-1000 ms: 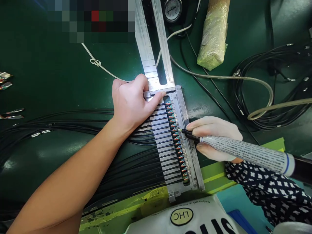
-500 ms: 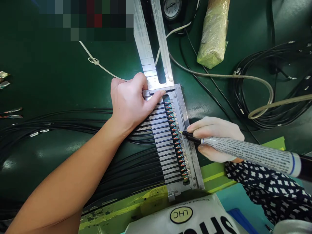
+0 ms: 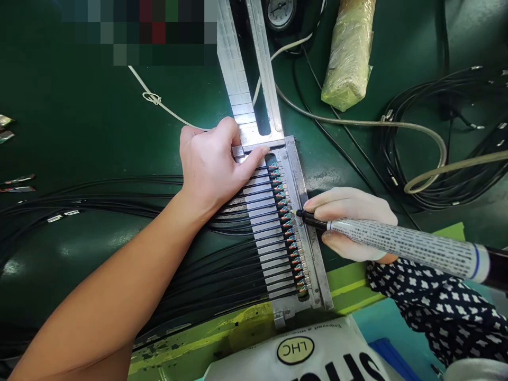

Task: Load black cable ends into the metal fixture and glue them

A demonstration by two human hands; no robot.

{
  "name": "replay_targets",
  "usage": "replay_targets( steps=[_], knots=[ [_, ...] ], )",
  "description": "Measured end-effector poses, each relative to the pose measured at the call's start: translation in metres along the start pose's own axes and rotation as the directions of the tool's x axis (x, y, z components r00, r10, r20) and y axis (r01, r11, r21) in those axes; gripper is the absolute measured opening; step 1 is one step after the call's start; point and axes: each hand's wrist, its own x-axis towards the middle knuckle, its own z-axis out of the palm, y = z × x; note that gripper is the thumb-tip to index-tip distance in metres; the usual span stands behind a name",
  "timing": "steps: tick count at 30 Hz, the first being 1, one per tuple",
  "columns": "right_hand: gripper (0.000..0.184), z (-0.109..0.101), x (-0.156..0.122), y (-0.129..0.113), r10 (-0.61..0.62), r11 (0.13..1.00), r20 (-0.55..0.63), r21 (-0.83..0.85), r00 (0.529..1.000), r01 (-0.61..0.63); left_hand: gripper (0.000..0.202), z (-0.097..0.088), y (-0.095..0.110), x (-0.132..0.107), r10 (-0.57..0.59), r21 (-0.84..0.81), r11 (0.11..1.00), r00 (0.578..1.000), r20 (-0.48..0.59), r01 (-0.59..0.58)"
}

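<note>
My left hand (image 3: 212, 161), bare, grips the upper left part of a metal fixture (image 3: 262, 227), its thumb laid across the top and its other fingers curled out of sight. Black cables (image 3: 230, 275) lie side by side across the fixture. Their stripped, coloured wire ends (image 3: 292, 246) meet a row of small metal connectors. In a white glove, my right hand (image 3: 353, 211) is closed around a marker-like pen (image 3: 400, 246) with a printed white barrel and black neck. The pale tip is at the wire ends near the middle of the row; whether it touches is unclear.
A slotted metal rail (image 3: 244, 114) runs away from the fixture's far end. Coiled black cables (image 3: 391, 159) and a clear hose (image 3: 341, 123) lie right, near a plastic-wrapped block (image 3: 349, 58). A pressure gauge (image 3: 280, 11) stands behind. The yellow-green table edge (image 3: 238, 328) is near me.
The pen tip and my gloved right hand have shifted very slightly away from me along the row. My left hand keeps its place on the fixture.
</note>
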Motion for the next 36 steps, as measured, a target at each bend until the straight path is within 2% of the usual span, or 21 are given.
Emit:
replay_targets(
  steps=[13,19,25,36],
  knots=[
    [0.027,-0.003,0.006,0.000,-0.017,1.000,0.053,-0.023,0.998,0.018,0.038,0.000,0.001,0.000,-0.017,-0.038,0.999,1.000,0.018,0.017],
    [0.030,-0.003,0.001,0.000,-0.018,0.999,0.015,-0.027,1.000,0.019,0.039,0.001,0.000,0.000,-0.001,-0.022,1.000,1.000,-0.016,0.000],
    [0.034,-0.005,-0.005,0.003,-0.020,1.000,0.061,0.006,0.998,0.020,0.040,0.000,-0.001,0.000,-0.001,-0.010,1.000,1.000,0.010,0.001],
    [0.030,-0.003,-0.002,0.001,0.003,1.000,0.029,-0.010,1.000,-0.003,0.038,0.001,-0.001,0.000,-0.024,-0.044,0.999,0.999,0.027,0.025]
  ],
)
